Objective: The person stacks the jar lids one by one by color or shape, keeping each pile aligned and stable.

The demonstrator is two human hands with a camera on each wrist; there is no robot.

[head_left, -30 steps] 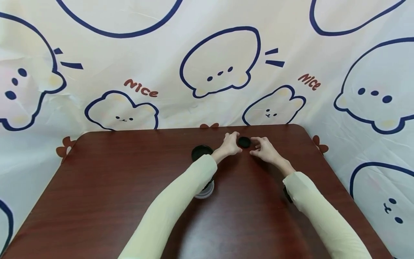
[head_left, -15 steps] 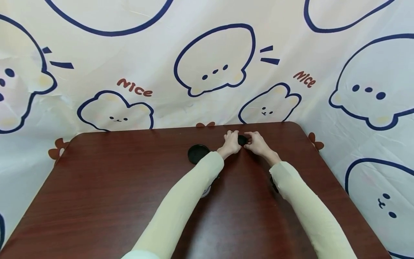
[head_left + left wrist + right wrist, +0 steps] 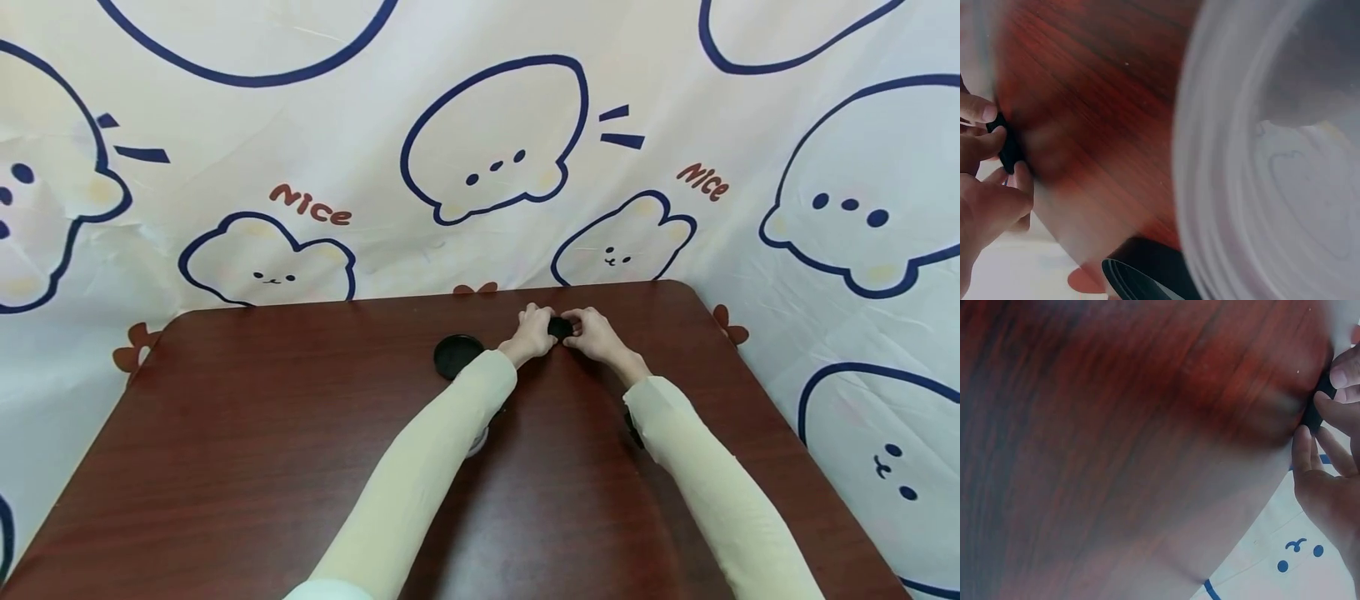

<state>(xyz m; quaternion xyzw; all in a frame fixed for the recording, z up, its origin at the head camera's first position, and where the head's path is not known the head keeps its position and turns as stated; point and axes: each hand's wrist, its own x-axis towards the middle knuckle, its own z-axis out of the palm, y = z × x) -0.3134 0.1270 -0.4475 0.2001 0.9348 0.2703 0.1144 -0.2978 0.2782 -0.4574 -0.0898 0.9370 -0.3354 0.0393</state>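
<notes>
A small black round disc [image 3: 559,328], perhaps a lid, is at the far part of the table, between my two hands. My left hand [image 3: 531,331] pinches its left side with thumb and fingers. From the other side my right hand [image 3: 595,335] holds its right edge. In the right wrist view the disc [image 3: 1319,407] appears as a thick dark edge with fingertips of both hands on it. A larger black round lid [image 3: 457,356] lies on the table left of my left wrist. Beneath my left forearm, a clear plastic container [image 3: 477,442] is mostly hidden; the left wrist view shows its ringed translucent wall [image 3: 1216,150] close up.
The brown wooden table [image 3: 247,433] ends just beyond my hands. Behind it hangs a pale cloth [image 3: 420,258] with blue cartoon outlines, also rising at both sides. A dark band [image 3: 632,427] shows under my right sleeve.
My right hand has moved left and taken hold of the disc's edge. The left hand has closed in on the disc too. The view has shifted slightly.
</notes>
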